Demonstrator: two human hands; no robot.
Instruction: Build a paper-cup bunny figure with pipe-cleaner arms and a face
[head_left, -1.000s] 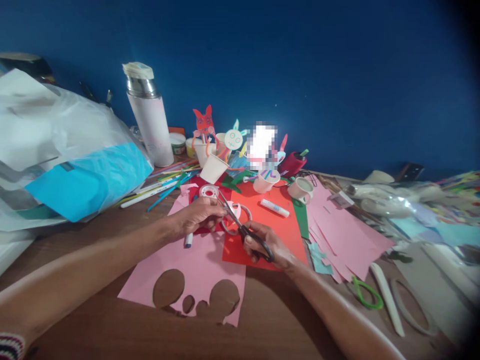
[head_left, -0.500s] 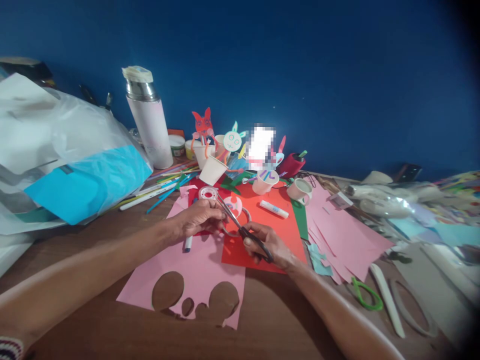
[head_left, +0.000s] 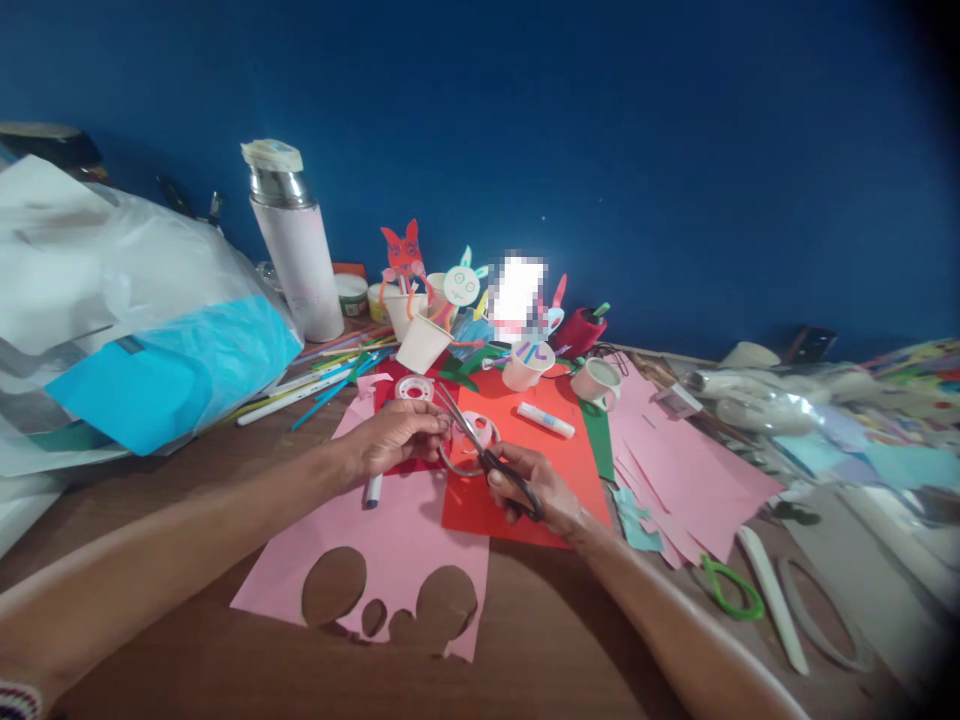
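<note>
My left hand (head_left: 405, 437) is closed in a pinch on what looks like a grey pipe cleaner (head_left: 459, 472), which curves round in a loop below the scissor blades. My right hand (head_left: 529, 480) grips the black handles of a pair of scissors (head_left: 471, 432). Their blades point up and away, slightly apart, close to my left fingertips. Behind the blades is a pink paper cut-out (head_left: 480, 428), partly hidden. Both hands are over red paper (head_left: 555, 480) and a pink sheet (head_left: 427, 520) with round holes cut from it.
A white tape roll (head_left: 415, 388), a glue stick (head_left: 546, 420) and a capped marker (head_left: 373, 490) lie around the hands. Paper cups (head_left: 424, 343) with paper animal figures, a mug (head_left: 598, 383) and a flask (head_left: 294, 250) stand behind. Pink sheets (head_left: 690, 450) and a green loop (head_left: 735, 595) are at right.
The scissor blades have parted a little. The grey loop and the pink cut-out have shifted slightly relative to the blades. Both hands stay in nearly the same place.
</note>
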